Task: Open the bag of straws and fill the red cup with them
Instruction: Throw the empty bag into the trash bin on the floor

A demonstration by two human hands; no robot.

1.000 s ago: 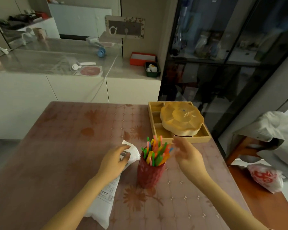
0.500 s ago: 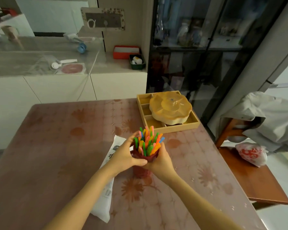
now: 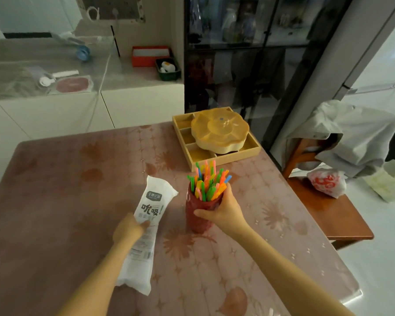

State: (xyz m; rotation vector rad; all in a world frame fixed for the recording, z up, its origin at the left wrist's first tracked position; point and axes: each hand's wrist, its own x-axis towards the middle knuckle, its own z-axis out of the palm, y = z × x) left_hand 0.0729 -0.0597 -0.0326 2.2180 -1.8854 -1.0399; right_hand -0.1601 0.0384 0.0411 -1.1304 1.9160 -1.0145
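The red cup (image 3: 197, 218) stands upright on the table, packed with several coloured straws (image 3: 209, 181) that stick out above its rim. My right hand (image 3: 222, 208) is wrapped around the cup's right side near the rim. The white straw bag (image 3: 146, 222) lies flat and long on the table left of the cup, printed side up. My left hand (image 3: 129, 229) rests on the bag's left edge with the thumb pressed on it; whether it grips the bag or only presses on it I cannot tell.
A wooden divided tray (image 3: 255, 148) with a yellow flower-shaped box (image 3: 219, 131) sits at the table's far right corner. A wooden chair (image 3: 333, 215) with a grey garment and a plastic bag stands to the right. The table (image 3: 66, 190) has a floral cover.
My left hand has left the cup and moved left onto the bag. My right hand stays on the cup. The camera view has shifted, so everything sits lower and more to the right.
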